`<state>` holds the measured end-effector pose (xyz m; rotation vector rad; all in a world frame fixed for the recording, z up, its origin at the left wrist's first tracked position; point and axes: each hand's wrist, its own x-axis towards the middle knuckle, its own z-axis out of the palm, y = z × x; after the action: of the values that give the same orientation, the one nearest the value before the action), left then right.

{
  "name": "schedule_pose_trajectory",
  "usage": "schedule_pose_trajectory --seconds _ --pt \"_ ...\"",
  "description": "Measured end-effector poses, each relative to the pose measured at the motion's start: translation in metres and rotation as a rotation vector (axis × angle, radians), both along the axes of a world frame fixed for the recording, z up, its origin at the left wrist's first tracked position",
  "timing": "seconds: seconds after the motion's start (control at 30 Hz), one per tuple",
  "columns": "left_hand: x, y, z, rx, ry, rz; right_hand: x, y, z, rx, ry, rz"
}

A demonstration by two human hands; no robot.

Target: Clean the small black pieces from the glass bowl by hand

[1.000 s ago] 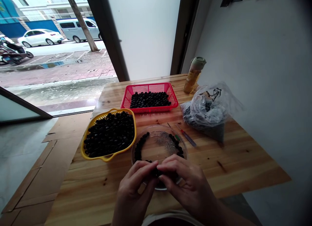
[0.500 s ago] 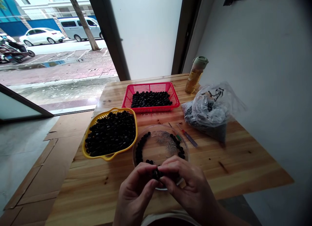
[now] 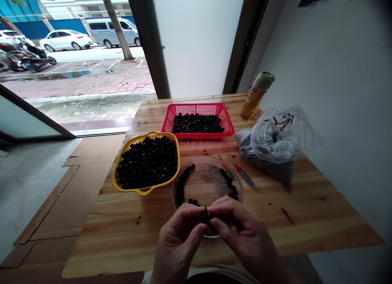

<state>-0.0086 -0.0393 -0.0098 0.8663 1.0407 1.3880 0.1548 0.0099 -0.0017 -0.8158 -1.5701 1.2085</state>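
Note:
Between the fingertips of both hands is a small black part (image 3: 206, 216), round-looking and partly covered by the fingers. My left hand (image 3: 183, 231) pinches it from the left, and my right hand (image 3: 241, 225) pinches it from the right. Just beyond and below them lies a clear round dish (image 3: 200, 158). Inside its rim, black round pieces (image 3: 181, 186) form an arc on the left, with more on the right. A pile of thin silvery pins (image 3: 216, 178) lies in the dish, their exact kind too small to tell.
A yellow basket (image 3: 147, 191) heaped with black parts stands left, a red basket (image 3: 198, 136) of black pieces behind. Right of the dish lie a screwdriver (image 3: 245, 176) and a green-handled tool (image 3: 230, 173). Farther right are a plastic bag (image 3: 269, 141) and a bottle (image 3: 255, 96).
The view has shifted, so the whole scene sits farther right. Both hands still hold the black part, with only slight finger movement.

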Motion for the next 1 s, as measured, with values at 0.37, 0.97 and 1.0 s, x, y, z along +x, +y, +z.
schedule_pose_trajectory --seconds 0.37,0.97,1.0 --pt "-0.009 -0.002 0.002 0.095 0.182 0.028 0.001 0.005 -0.001 -0.096 0.075 0.104" --pt "-0.009 -0.01 -0.006 -0.045 -0.06 -0.115 0.003 0.025 0.0 -0.875 0.291 0.496" --pt "-0.008 -0.01 -0.006 -0.062 -0.078 -0.102 0.002 0.024 0.0 -0.879 0.294 0.496"
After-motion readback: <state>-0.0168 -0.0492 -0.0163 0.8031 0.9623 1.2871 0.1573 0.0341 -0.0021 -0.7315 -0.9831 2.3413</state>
